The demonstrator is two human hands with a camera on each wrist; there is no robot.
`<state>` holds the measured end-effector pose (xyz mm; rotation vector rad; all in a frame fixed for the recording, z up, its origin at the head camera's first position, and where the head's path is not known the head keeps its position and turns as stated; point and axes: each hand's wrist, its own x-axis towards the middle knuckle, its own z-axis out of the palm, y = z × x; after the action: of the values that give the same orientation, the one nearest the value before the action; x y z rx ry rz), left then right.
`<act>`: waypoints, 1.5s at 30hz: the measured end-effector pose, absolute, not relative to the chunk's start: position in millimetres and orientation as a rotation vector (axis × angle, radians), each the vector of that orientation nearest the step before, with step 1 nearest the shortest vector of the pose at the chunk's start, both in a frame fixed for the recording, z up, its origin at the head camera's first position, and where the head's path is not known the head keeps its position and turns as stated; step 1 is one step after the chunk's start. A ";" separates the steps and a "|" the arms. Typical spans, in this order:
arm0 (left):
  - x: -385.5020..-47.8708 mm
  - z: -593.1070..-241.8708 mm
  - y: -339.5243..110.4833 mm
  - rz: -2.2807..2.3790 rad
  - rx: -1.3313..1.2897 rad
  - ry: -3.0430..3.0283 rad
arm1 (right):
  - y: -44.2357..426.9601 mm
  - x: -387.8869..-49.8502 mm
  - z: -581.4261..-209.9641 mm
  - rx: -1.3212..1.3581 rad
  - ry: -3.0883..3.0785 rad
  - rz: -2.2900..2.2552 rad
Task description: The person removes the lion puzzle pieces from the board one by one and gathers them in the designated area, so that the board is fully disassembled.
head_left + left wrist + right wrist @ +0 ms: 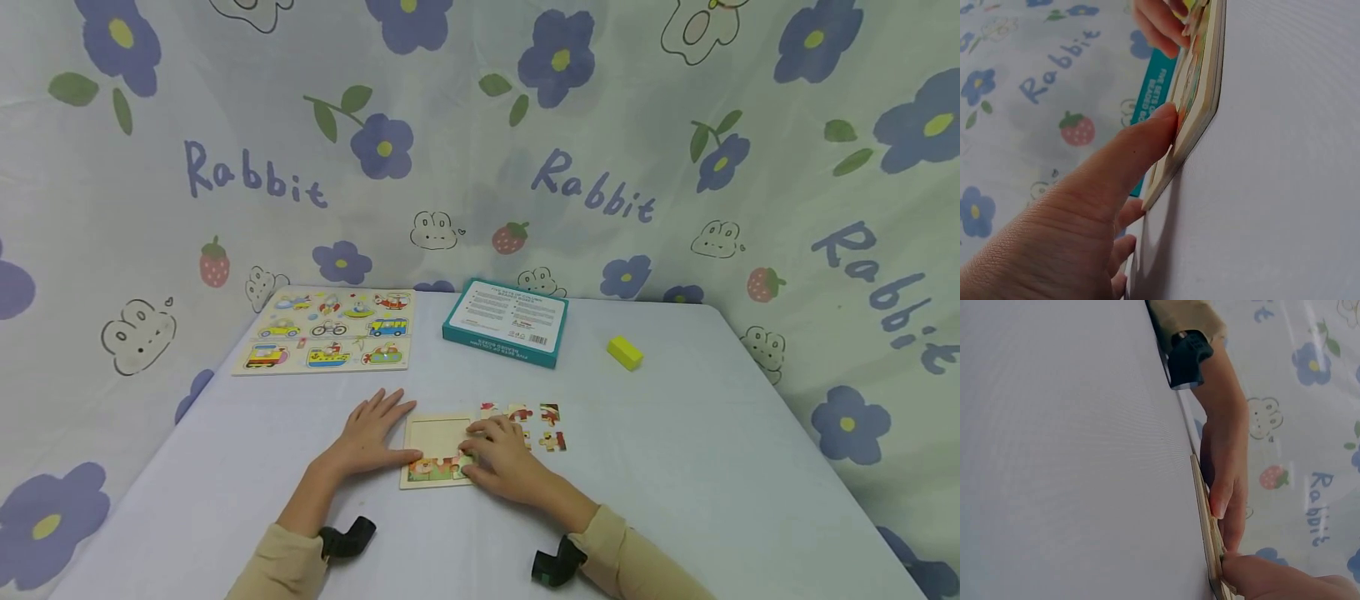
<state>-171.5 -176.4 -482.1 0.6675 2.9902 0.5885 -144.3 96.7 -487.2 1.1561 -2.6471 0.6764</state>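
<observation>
A shallow wooden puzzle tray lies on the table, with joined jigsaw pieces along its near edge. My left hand is spread at the tray's left side; its thumb rests on the tray's edge and the picture pieces. Over the tray's right side, my right hand has curled fingers and pinches a jigsaw piece at the near right corner. That piece is partly hidden by the fingers. Several loose jigsaw pieces lie beyond the right hand, some partly covered by it.
At the back left lies a wooden vehicle puzzle board. A teal and white box sits at the back middle, and a yellow block to its right. A patterned curtain hangs behind the white table.
</observation>
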 end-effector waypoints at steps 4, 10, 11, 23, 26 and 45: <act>-171.0 -481.3 -176.4 0.591 0.665 2.986 | 96.3 -145.1 -487.3 1.138 -2.616 0.740; -171.5 -479.5 -176.0 0.591 0.652 2.979 | 96.3 -147.0 -486.8 1.129 -2.563 0.809; -171.6 -479.2 -176.0 0.590 0.652 2.979 | 96.3 -147.2 -486.7 1.127 -2.559 0.817; -171.3 -475.9 -176.5 0.596 0.671 2.990 | 96.2 -149.4 -483.2 1.095 -2.597 0.882; -172.1 -476.2 -176.8 0.591 0.670 2.995 | 96.0 -149.7 -481.6 1.081 -2.589 0.918; -170.4 -479.3 -175.9 0.612 0.658 2.968 | 99.4 -147.0 -479.8 0.961 -2.592 1.059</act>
<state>-170.4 -175.9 -479.3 0.6584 2.9682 0.6124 -147.0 99.4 -479.8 0.9605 -2.5917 1.0593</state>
